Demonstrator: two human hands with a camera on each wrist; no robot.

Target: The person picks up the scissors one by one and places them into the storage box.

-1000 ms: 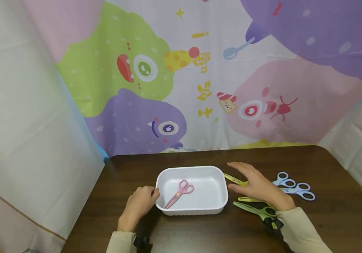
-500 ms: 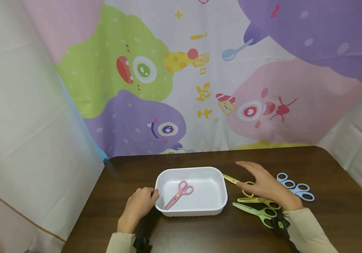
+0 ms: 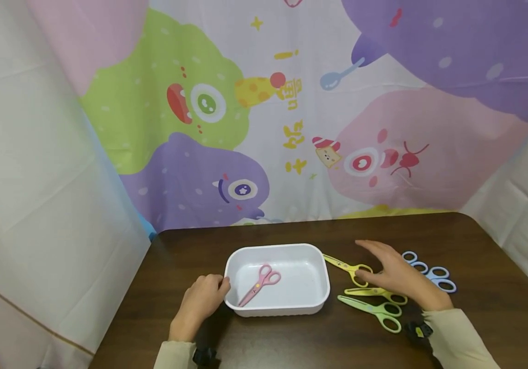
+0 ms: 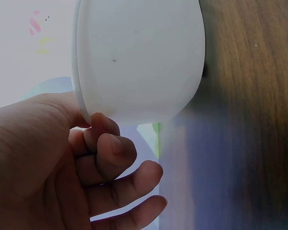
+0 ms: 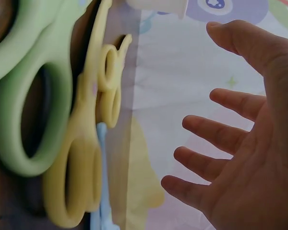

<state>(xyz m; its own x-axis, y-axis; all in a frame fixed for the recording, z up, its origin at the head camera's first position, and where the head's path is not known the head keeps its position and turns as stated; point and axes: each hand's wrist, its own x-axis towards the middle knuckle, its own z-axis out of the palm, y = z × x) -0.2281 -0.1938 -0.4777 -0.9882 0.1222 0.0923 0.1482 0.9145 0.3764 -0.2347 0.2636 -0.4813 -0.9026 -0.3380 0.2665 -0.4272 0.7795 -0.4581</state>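
My left hand pinches the left rim of a white plastic tray; in the left wrist view the thumb and index finger meet at the edge of the tray. Inside the tray lies a pair of pink scissors. My right hand hovers, fingers spread and holding nothing, over the loose scissors to the right. Nearest to it are yellow scissors, a second yellow pair and green scissors. In the right wrist view, the green scissors look large beside the hand.
Two pairs of blue scissors lie beyond the right hand, their blades hidden behind it. Everything stands on a dark wooden table. A cartoon-printed cloth hangs behind the far edge, with white cloth at both sides.
My right hand has drawn back to the right, uncovering more of the yellow and green scissors. The left hand keeps its grip on the tray rim.
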